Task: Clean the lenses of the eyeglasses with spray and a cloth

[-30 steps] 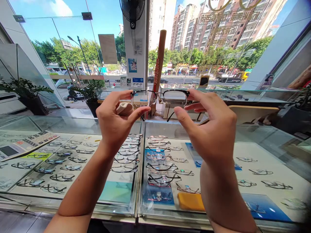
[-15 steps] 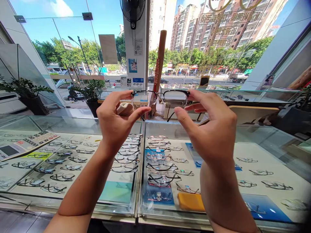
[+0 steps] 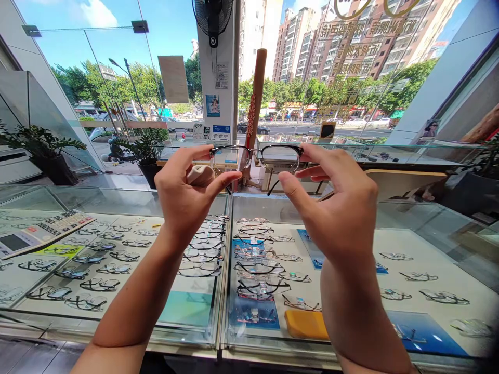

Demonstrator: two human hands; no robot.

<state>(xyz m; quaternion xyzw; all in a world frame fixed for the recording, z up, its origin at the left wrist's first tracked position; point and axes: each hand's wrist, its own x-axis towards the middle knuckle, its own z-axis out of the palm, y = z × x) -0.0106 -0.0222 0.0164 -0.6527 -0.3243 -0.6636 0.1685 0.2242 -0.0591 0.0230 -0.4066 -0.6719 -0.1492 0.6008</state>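
Both hands hold up a pair of dark-rimmed eyeglasses point(image 3: 255, 155) at eye level, above the display counter. My left hand point(image 3: 185, 191) pinches the frame's left side between thumb and fingers. My right hand point(image 3: 335, 203) grips the right side the same way. The lenses face me, and the street shows through them. One temple arm hangs down behind the frame, and the other is hidden by my left hand.
Below my forearms stands a glass display counter point(image 3: 230, 259) with several rows of eyeglasses on white boards. An orange pad point(image 3: 306, 323) lies inside it. A beige object point(image 3: 200, 175) sits behind my left hand. Beyond stand a potted plant point(image 3: 146, 150), a pillar with a fan point(image 3: 212, 15), and window glass.
My hands and the eyeglasses have stayed almost still. Outside the window, the vehicles on the street have moved, and the yellow truck has gone from view.
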